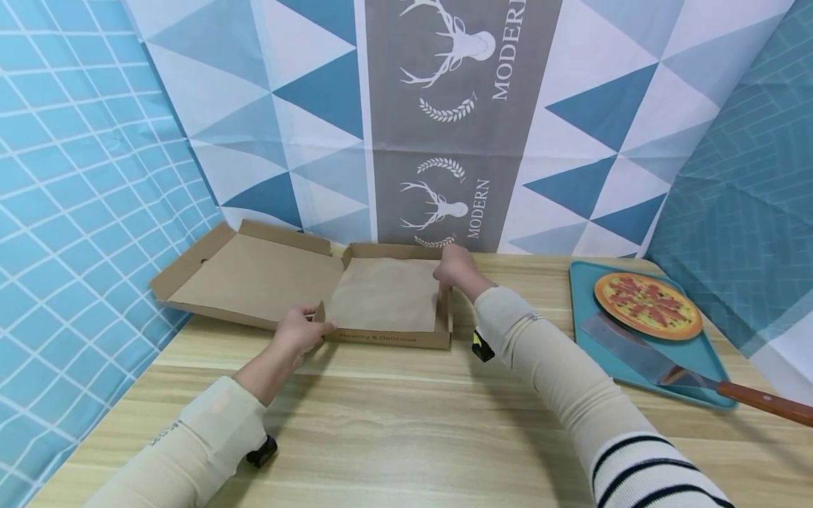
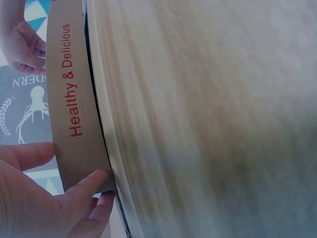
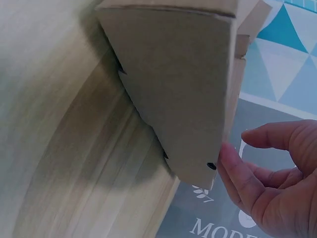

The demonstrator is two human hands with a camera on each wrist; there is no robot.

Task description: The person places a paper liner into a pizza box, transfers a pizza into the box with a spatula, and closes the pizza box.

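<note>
An opened cardboard pizza box (image 1: 386, 339) sits toward the back of the table, its lid (image 1: 260, 271) folded out to the left. Brown paper (image 1: 387, 293) lines the base. At the base's front left corner my left hand (image 1: 298, 335) grips the cardboard, with the thumb along the front wall printed "Healthy & Delicious" (image 2: 69, 82). My right hand (image 1: 456, 271) is at the back right corner. In the right wrist view its fingertips (image 3: 229, 153) touch the top edge of the right side wall (image 3: 168, 64), while the thumb stays apart.
On the right, a blue tray (image 1: 581, 282) holds a pizza (image 1: 648, 305). A metal turner (image 1: 635, 349) with a wooden handle lies across the tray, the handle sticking out over its right edge. Patterned cloth walls (image 1: 432, 176) enclose the wooden table (image 1: 394, 416).
</note>
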